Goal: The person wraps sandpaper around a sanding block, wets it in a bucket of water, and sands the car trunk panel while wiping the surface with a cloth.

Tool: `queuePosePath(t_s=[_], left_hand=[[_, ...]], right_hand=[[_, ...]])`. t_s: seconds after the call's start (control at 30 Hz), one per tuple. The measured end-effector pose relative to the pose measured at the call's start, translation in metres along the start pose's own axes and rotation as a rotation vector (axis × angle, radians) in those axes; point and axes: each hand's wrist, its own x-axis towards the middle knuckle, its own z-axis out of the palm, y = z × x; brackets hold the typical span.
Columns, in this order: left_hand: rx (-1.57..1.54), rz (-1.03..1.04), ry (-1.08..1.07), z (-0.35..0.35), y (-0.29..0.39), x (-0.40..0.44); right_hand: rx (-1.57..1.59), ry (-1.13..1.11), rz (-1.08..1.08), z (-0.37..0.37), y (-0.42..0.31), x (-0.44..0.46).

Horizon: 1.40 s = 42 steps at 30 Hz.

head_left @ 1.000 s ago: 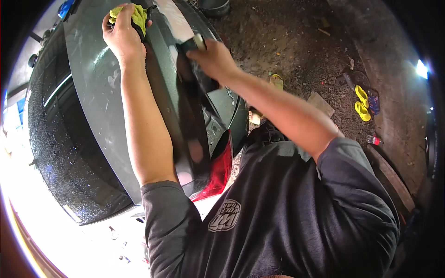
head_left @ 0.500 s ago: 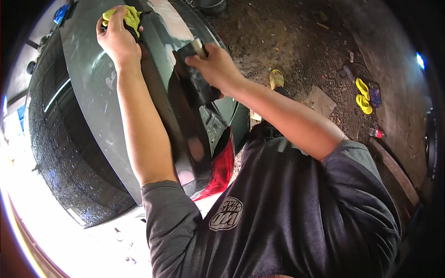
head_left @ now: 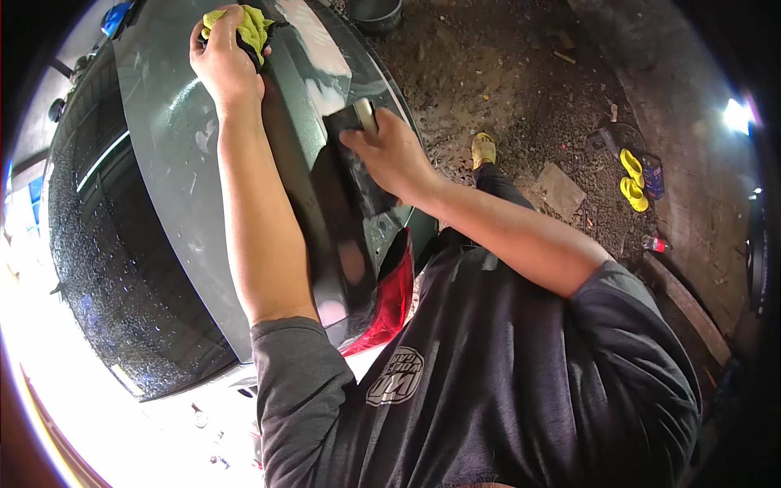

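Observation:
At the top left, my left hand grips a bunched yellow-green cloth with a dark underside, against the dark green car panel. My right hand is closed around a block with a pale edge, with a black sheet wrapped on it. The black sheet lies on the car's rear panel. Pale, filler-like patches show on the panel beyond the block. Nearer my body is the red tail light.
The wet rear window is at the left. A black bucket stands on the dirt ground at the top. My foot in a yellow shoe, a flat slab, yellow clogs and a bottle are at the right.
My right hand has moved the block down along the panel toward my body. My left hand, still holding the cloth, sits slightly further right in view.

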Motion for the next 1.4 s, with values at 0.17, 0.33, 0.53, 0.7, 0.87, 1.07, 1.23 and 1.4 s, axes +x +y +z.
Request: queuePosePath(t_s=[0.17, 0.33, 0.53, 0.7, 0.87, 1.07, 1.23, 1.4], left_hand=[[-0.002, -0.069, -0.126, -0.002, 0.021, -0.026], [0.112, -0.048, -0.077, -0.014, 0.034, -0.094], [0.112, -0.051, -0.140, -0.014, 0.036, -0.099], [0.179, 0.063, -0.125, -0.013, 0.025, -0.098], [0.207, 0.028, -0.108, -0.007, 0.028, -0.098], [0.195, 0.073, -0.124, -0.008, 0.027, -0.096], [0.210, 0.066, -0.110, -0.008, 0.025, -0.095], [0.212, 0.047, -0.104, -0.007, 0.027, -0.095]], right_hand=[[0.008, 0.026, 0.011, 0.001, -0.004, 0.027], [0.077, 0.003, 0.007, 0.000, -0.002, 0.029], [0.068, -0.004, 0.013, 0.001, 0.004, -0.007], [0.090, 0.002, 0.063, -0.001, -0.008, 0.039], [-0.028, 0.068, -0.046, 0.009, 0.004, 0.009], [0.049, 0.004, 0.090, 0.001, -0.011, 0.037], [0.081, 0.084, -0.013, 0.015, 0.006, 0.042], [0.012, 0.029, 0.028, 0.006, 0.000, 0.038]])
